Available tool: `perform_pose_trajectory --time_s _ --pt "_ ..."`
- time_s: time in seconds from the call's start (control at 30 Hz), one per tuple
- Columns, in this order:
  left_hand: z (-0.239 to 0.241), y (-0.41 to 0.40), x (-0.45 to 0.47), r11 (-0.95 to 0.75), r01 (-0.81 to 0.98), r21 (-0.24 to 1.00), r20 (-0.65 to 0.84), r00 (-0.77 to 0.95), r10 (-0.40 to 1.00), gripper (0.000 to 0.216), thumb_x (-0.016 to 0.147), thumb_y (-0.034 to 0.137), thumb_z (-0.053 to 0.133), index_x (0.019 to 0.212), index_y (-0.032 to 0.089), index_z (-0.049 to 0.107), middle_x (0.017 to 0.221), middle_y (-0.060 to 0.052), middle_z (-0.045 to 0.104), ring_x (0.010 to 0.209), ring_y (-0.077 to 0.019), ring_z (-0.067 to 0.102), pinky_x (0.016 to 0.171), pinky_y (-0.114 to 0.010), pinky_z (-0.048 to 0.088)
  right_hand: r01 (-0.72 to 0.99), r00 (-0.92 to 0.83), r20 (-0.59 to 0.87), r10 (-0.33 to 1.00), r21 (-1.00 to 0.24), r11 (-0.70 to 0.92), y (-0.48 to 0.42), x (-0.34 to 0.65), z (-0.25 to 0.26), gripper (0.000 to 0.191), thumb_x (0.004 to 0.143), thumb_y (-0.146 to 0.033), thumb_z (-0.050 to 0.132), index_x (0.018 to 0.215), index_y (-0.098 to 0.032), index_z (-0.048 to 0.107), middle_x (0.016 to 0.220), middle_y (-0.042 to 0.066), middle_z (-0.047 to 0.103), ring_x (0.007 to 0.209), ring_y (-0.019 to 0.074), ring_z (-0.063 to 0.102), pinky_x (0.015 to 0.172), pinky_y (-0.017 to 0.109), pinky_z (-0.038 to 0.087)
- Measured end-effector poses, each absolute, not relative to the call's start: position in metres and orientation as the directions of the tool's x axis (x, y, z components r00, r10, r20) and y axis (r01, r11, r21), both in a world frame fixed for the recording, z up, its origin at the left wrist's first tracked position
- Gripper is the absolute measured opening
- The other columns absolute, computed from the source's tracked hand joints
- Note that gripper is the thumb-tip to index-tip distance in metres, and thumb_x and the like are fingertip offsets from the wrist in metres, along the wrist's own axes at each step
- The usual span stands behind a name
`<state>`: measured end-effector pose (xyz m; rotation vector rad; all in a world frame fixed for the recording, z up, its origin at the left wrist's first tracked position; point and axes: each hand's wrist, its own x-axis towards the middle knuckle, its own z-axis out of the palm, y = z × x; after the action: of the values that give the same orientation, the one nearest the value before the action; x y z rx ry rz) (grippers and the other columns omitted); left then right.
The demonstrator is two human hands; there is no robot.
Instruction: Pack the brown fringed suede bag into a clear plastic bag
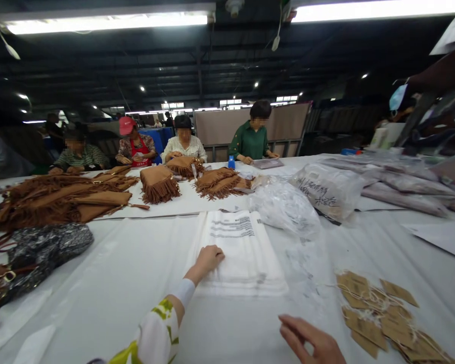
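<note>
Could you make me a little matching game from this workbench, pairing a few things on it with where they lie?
Things:
1. stack of white plastic bags
2. brown paper tags
3. brown fringed bags
4. crumpled clear plastic bag

Places:
A. far left of the table
B. under the left hand
C. near right corner, beyond the right hand
D. just behind the white stack, to its right

Pairs: 1-B, 2-C, 3-A, 4-D
</note>
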<state>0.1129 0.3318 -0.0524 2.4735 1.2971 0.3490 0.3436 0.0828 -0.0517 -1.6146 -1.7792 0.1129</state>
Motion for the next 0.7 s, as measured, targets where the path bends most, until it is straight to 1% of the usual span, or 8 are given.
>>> perform_pose_trajectory --time_s 0.1,0.23,0.3,0.4,0.47,0.53,0.63,0.7 --pt "-0.040 0.342 0.115 -0.574 0.732 0.366 0.086 0.588 0.804 0.027 0.092 0.030 0.045 0.075 0.021 0.064 0.082 -0.002 0.068 0.079 -0.0184 0.060 0.073 -0.030 0.038 0.853 0.158 0.538 0.828 -0.496 0.160 0.147 0.336 -0.031 0.033 0.090 -0.048 0.049 0.102 -0.024 0.068 0.093 0.004 0.073 0.075 0.0182 0.068 0.068 0.028 0.057" --pt "-0.022 0.343 0.115 -0.639 0.708 0.299 0.161 0.623 0.766 0.029 0.096 0.034 0.039 0.081 0.021 0.060 0.089 -0.004 0.066 0.089 -0.0210 0.058 0.079 -0.034 0.036 0.959 0.033 0.629 0.777 -0.238 0.152 0.227 0.314 -0.031 0.048 0.084 -0.045 0.061 0.124 -0.018 0.055 0.119 0.014 0.062 0.108 0.0294 0.057 0.088 0.044 0.047" --pt "-0.016 0.341 0.116 -0.653 0.712 0.259 0.196 0.623 0.757 0.030 0.098 0.035 0.034 0.086 0.020 0.058 0.092 -0.005 0.064 0.091 -0.0214 0.057 0.081 -0.036 0.035 0.988 -0.031 0.598 0.801 -0.105 0.116 0.255 0.307 -0.039 0.042 0.083 -0.032 0.065 0.121 -0.018 0.056 0.118 0.014 0.061 0.106 0.0288 0.056 0.086 0.042 0.044" --pt "-0.015 0.337 0.117 -0.662 0.725 0.192 0.225 0.624 0.749 0.027 0.095 0.043 0.042 0.092 0.020 0.055 0.095 -0.006 0.062 0.095 -0.0231 0.055 0.086 -0.039 0.035 0.996 -0.074 0.568 0.819 -0.005 0.094 0.280 0.308 -0.049 0.018 0.084 -0.008 0.054 0.094 -0.018 0.064 0.092 0.008 0.065 0.085 0.0202 0.057 0.073 0.031 0.039" --pt "-0.018 0.336 0.115 -0.652 0.746 0.134 0.226 0.618 0.753 0.028 0.086 0.046 0.057 0.098 0.021 0.054 0.100 -0.007 0.060 0.098 -0.0250 0.054 0.090 -0.041 0.034 0.994 -0.096 0.572 0.814 0.013 0.108 0.287 0.313 -0.051 0.021 0.087 -0.005 0.047 0.083 -0.018 0.063 0.078 0.005 0.061 0.074 0.0167 0.054 0.067 0.028 0.036" --pt "-0.021 0.336 0.108 -0.613 0.785 0.087 0.230 0.583 0.779 0.029 0.083 0.036 0.064 0.106 0.021 0.053 0.105 -0.008 0.058 0.100 -0.0260 0.053 0.090 -0.043 0.036 0.989 -0.129 0.588 0.799 0.020 0.146 0.291 0.318 -0.048 0.023 0.093 -0.013 0.043 0.081 -0.018 0.062 0.073 0.004 0.059 0.070 0.0156 0.052 0.065 0.028 0.034" --pt "-0.018 0.333 0.099 -0.550 0.832 0.072 0.249 0.519 0.817 0.018 0.089 0.016 0.050 0.106 0.019 0.055 0.105 -0.010 0.059 0.100 -0.0247 0.054 0.087 -0.042 0.040 0.982 -0.115 0.595 0.796 -0.055 0.182 0.290 0.327 -0.039 0.030 0.098 -0.024 0.038 0.082 -0.017 0.063 0.073 0.006 0.058 0.070 0.0158 0.051 0.065 0.028 0.033" --pt "-0.013 0.327 0.106 -0.552 0.828 0.100 0.265 0.513 0.817 0.016 0.091 0.018 0.049 0.104 0.016 0.058 0.105 -0.008 0.060 0.100 -0.0232 0.056 0.086 -0.042 0.045 0.984 -0.056 0.569 0.821 -0.107 0.141 0.280 0.334 -0.032 0.030 0.098 -0.019 0.037 0.085 -0.015 0.063 0.074 0.007 0.058 0.071 0.0164 0.052 0.064 0.027 0.034"
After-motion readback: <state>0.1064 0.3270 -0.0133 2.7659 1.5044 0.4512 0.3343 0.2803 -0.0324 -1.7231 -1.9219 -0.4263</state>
